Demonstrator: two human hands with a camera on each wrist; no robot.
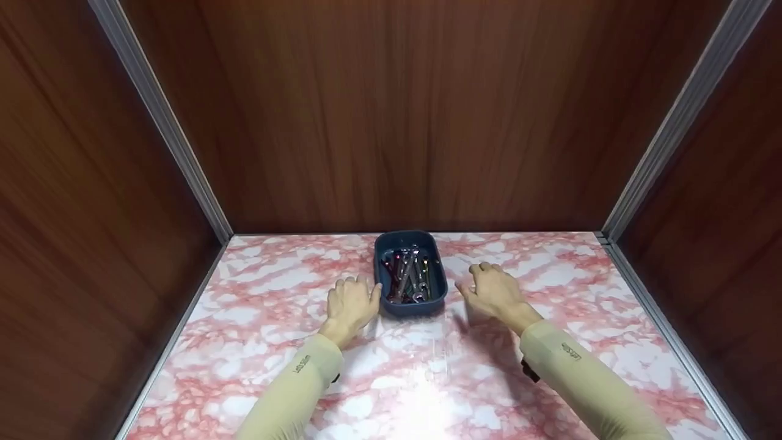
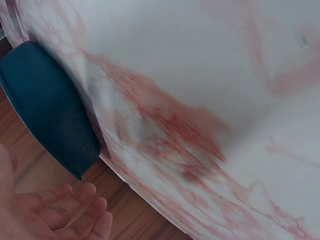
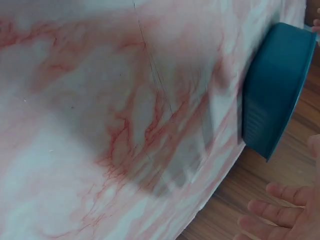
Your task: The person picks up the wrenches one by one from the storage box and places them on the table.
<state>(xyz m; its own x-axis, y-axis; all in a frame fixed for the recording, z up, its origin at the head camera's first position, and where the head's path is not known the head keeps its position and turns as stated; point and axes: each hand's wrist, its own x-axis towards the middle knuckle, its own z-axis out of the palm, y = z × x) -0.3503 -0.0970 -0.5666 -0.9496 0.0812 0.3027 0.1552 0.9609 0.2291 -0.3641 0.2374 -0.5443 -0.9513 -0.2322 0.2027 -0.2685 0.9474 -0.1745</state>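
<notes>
A dark blue-green plastic bin [image 1: 410, 309] stands on the marbled tabletop near the back wall. Inside it lie several metal wrenches [image 1: 404, 278], some shiny silver, others dark. Just left of the bin is my left hand [image 1: 351, 304], its thumb close to the rim; whether it touches I cannot tell. My right hand [image 1: 493, 292] hovers to the right, apart from the bin. In the left wrist view the bin's side [image 2: 45, 105] shows beyond the relaxed fingers [image 2: 82, 205]. The right wrist view has the bin wall [image 3: 275, 85] past loosely spread fingers [image 3: 280, 205]. Neither hand holds anything.
Dark wood panels [image 1: 403, 122] enclose the back and both sides. Metal corner posts [image 1: 177, 134] and rails [image 1: 666, 342] edge the tabletop [image 1: 269, 281], which has a red and white marbled cover. Bright light glares at the front middle.
</notes>
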